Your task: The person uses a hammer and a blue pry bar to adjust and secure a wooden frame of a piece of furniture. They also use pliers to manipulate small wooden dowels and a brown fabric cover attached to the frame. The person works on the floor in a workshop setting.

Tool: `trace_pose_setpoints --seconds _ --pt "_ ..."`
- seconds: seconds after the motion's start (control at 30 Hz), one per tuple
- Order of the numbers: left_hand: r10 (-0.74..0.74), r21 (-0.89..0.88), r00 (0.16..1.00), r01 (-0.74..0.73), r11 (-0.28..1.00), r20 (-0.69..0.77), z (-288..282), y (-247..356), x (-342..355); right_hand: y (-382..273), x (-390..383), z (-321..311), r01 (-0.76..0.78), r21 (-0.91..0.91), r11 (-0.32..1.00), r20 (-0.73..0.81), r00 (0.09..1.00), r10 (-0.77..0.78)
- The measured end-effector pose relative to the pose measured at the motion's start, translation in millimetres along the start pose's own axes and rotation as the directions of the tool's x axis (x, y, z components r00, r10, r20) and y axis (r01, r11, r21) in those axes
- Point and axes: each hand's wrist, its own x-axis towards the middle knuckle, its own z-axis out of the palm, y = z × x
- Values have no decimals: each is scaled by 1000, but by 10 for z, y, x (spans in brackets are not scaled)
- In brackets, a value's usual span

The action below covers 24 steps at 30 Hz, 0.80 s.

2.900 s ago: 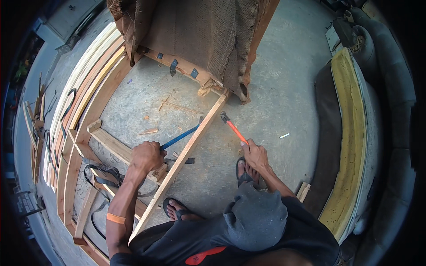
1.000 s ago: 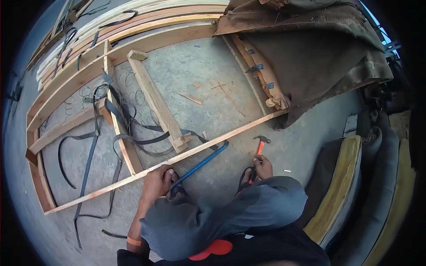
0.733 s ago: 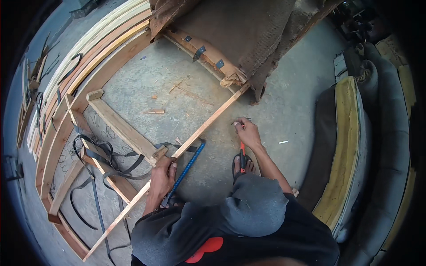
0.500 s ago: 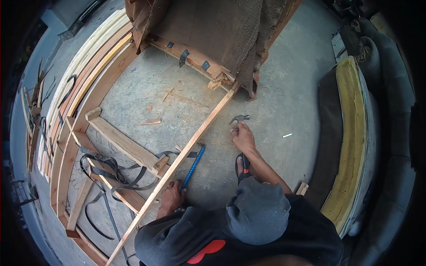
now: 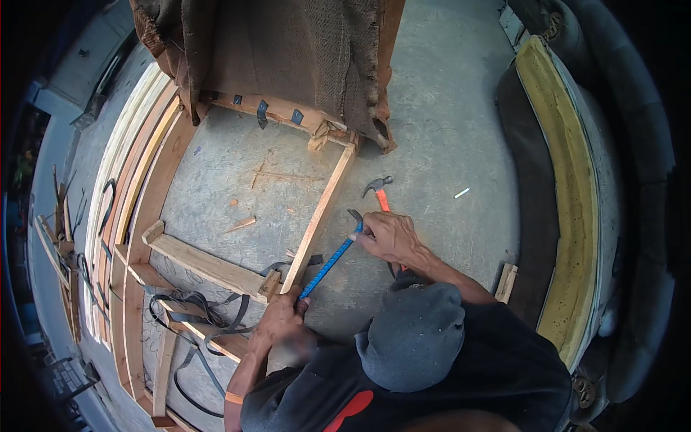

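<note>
Head view: note first that your right hand (image 5: 391,236), which half a second ago stood apart with the hammer (image 5: 381,196), has now come to the upper part of the bar (image 5: 328,266). Your left hand (image 5: 279,318) is at the bar's dark lower end, its grip grasping it just beside the rail (image 5: 324,205); whether it also touches the rail cannot be told. The right grip does double duty: fingers close on the bar just below its hooked tip, while the hammer's orange handle passes beneath the hand, head projecting beyond it. The bar therefore slants between both hands, right of the rail, its hook apart from the wood and above the floor (image 5: 439,144). Judged from this, the bar is controlled at both ends, but the hammer is not free to strike while your right fingers remain on the bar.
</note>
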Motion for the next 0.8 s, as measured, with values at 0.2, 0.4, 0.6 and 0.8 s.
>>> trace_pose_setpoints --seconds 0.2,0.4,0.6,0.8 --pt "276 178 931 -322 930 240 -911 890 438 145 -332 -204 207 175 963 69 973 -221" --pt "491 396 690 -311 864 -532 -950 776 1315 1008 -632 -705 -352 -62 934 133 924 357" --pt "53 58 984 -44 997 -170 -69 179 1634 1430 -395 -792 -457 -207 865 -57 889 455" --pt "7 247 968 57 967 -251 -24 421 1599 1589 -394 -789 -530 -174 830 48 837 545"
